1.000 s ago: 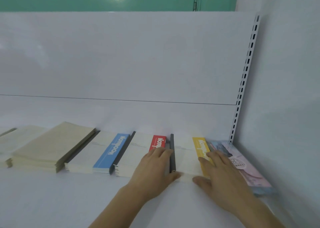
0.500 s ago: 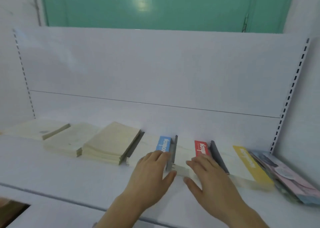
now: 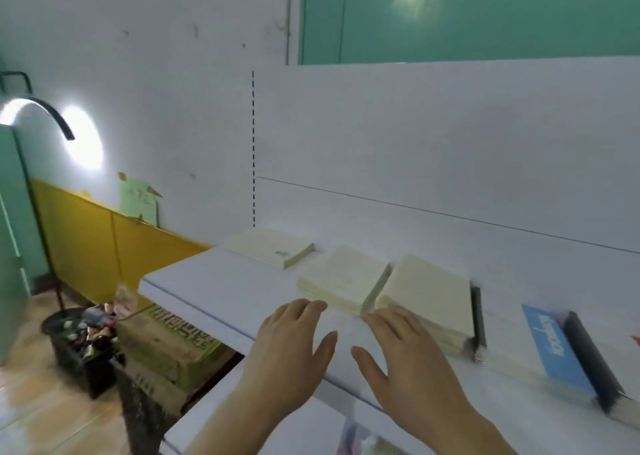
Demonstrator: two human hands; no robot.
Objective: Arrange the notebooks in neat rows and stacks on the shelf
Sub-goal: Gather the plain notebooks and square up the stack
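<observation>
Now both hands are hovering palm-down, fingers straight and slightly spread, holding nothing: the left hand nearing the middle cream stack, the right hand touching the taller stack on the shelf. Best bet: pressing flat fingers against both front edges, nudging the stacks level and parallel.

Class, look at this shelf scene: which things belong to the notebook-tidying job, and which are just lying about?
Part of the job:
- left hand
- right hand
- cream notebook stacks
- blue-banded notebook
- shelf

Just lying about:
- cardboard boxes
- black basket
- lamp
</observation>
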